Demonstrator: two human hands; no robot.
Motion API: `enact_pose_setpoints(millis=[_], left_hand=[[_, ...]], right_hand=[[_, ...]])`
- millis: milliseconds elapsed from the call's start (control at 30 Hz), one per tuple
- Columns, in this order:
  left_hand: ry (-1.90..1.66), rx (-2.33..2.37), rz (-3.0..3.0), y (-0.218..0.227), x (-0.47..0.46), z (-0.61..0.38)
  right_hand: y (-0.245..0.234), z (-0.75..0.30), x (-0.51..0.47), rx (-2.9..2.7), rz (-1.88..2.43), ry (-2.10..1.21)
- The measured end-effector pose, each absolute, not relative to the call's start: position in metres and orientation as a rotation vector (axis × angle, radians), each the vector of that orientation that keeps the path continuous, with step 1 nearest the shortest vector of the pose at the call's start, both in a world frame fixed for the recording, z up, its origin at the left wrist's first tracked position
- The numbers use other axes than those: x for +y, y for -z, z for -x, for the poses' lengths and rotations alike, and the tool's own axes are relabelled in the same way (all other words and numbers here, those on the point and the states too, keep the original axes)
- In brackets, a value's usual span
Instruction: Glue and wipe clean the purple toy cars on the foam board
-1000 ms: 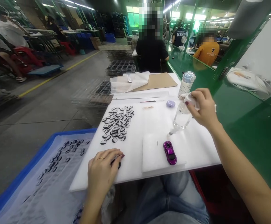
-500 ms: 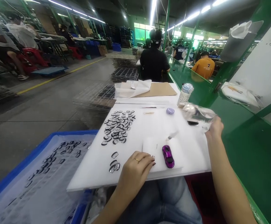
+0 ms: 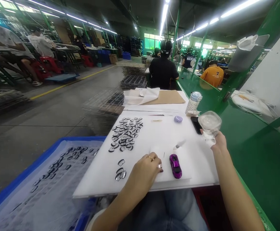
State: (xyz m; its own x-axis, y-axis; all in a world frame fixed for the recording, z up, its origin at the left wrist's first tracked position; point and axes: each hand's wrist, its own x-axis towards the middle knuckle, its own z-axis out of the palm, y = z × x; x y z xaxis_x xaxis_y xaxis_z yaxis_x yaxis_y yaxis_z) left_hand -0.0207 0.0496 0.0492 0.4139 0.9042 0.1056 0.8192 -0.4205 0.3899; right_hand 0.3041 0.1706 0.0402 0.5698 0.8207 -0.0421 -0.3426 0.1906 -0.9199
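Note:
My left hand [image 3: 147, 170] is closed in a pinch near the front of the white foam-topped table [image 3: 101, 179]. A small shiny black-edged piece [image 3: 159, 166] shows at its fingertips. Just right of it lies a purple toy car [image 3: 175, 166]. My right hand [image 3: 219, 141] grips a clear plastic container [image 3: 209, 122] over the table's right edge, with crumpled white tissue [image 3: 209, 140] by the fingers. Several loose black-edged clear pieces [image 3: 120, 174] lie left of my left hand, and a larger cluster of them [image 3: 127, 133] spreads behind.
A blue-rimmed tray [image 3: 46, 154] with similar pieces sits at lower left. On the table are a phone [image 3: 196, 125], a patterned bottle [image 3: 193, 102], a lilac case [image 3: 178, 119], a small brush [image 3: 179, 145] and cardboard [image 3: 169, 97]. A person in black [image 3: 163, 69] sits ahead.
My right hand has turned the clear container, so its rounded-square face now shows and more of the phone is uncovered. My left hand's fingers are more curled. The whole view has shifted slightly.

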Motion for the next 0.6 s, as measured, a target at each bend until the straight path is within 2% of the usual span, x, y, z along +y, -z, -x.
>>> enact_pose_setpoints(millis=[100, 233, 367, 433, 600], left_hand=[[-0.714, 1.445, -2.212, -0.047, 0.04, 0.029], [-1.029, 1.153, -1.641, -0.045, 0.028, 0.025], [-1.132, 0.818, -0.985, -0.04, 0.023, -0.003], [-1.173, 0.696, -0.732, -0.036, 0.025, -0.016], [-1.224, 0.523, -0.524, -0.025, 0.031, -0.024]], right_hand=[[-0.046, -0.3, 0.17, -0.614, 1.131, -0.627], [-0.068, -0.287, 0.169, -0.793, 1.127, -0.277], [-0.083, -0.259, 0.172, -1.566, 1.129, 0.044], [-0.086, -0.246, 0.176, -1.78, 1.117, 0.164], [-0.097, -0.26, 0.167, -1.404, 1.088, 0.306]])
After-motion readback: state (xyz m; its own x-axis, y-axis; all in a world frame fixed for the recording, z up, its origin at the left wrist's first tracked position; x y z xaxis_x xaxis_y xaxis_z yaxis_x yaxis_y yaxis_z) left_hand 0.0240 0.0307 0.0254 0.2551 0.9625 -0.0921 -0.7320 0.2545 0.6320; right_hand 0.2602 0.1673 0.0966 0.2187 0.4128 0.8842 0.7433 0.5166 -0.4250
